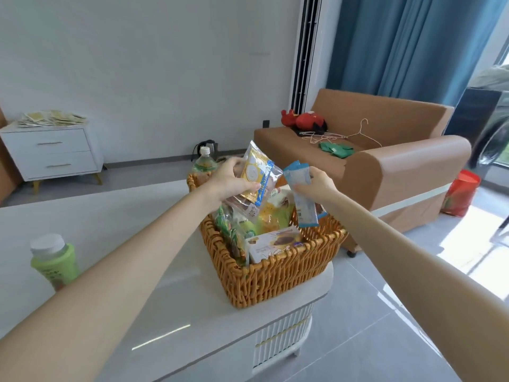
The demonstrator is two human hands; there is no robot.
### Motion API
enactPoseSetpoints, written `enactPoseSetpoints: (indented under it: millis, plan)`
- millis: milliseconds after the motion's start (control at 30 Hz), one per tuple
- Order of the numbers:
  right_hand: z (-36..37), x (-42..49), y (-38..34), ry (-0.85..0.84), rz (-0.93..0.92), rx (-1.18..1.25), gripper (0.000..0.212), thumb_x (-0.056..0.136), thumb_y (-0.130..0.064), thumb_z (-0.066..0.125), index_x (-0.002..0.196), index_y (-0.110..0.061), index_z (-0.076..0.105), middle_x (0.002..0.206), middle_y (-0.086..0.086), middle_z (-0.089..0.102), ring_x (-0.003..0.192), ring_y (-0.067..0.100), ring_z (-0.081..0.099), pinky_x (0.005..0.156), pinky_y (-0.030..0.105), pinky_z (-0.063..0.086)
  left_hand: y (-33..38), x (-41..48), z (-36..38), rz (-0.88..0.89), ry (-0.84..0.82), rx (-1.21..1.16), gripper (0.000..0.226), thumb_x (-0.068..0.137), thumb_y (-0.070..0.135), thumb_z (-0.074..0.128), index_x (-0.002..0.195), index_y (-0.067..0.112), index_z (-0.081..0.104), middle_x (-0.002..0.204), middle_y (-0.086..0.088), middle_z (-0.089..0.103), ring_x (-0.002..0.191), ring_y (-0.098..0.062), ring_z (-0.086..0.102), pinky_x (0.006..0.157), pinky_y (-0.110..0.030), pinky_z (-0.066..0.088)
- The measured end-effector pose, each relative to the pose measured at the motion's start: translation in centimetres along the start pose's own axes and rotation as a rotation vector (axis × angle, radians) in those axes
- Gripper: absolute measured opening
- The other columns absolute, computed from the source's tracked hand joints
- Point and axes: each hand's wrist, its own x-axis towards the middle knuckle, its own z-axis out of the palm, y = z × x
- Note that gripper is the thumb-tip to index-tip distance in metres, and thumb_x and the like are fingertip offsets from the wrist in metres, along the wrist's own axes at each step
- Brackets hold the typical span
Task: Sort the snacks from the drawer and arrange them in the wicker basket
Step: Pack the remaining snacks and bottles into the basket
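While both hands sit above the wicker basket (275,274) at frame centre, I log: left hand (234,179) fingers curled round a yellow-and-blue snack packet (257,175) | right hand (316,183) fingers pinching pale blue sachets (303,201) over the basket's right side | basket, full of snacks, on the bench (192,312) corner.

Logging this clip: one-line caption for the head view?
Left hand holds a yellow packet, right hand a blue packet, above the basket.
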Motion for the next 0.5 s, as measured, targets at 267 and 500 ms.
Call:
enactPoseSetpoints:
  millis: [267,500]
  plan:
    - [2.8,3.1,3.1,-0.228,-0.015,-0.743,0.031,0.083,-0.021,0.064,0.108,-0.004,0.055,0.094,0.006,0.054,0.088,0.027,0.062,0.066,0.033,0.051,-2.7,4.5,3.2,-0.084,-0.440,0.507,0.083,0.083,0.022,0.074,0.149,0.020,0.025,0.155,0.000,0.026,0.135,-0.019,0.036,0.102,-0.030,0.039]
    - [3.7,2.6,6.3,-0.313,-0.023,-0.813,0.026,0.078,-0.012,0.075,0.099,-0.004,0.061,0.074,0.001,0.050,0.068,0.016,0.052,0.043,0.021,0.035,-4.5,5.9,5.6,-0.104,-0.605,0.697,0.081,0.084,0.029,0.072,0.150,0.020,0.024,0.157,0.000,0.021,0.140,-0.021,0.029,0.111,-0.035,0.031]
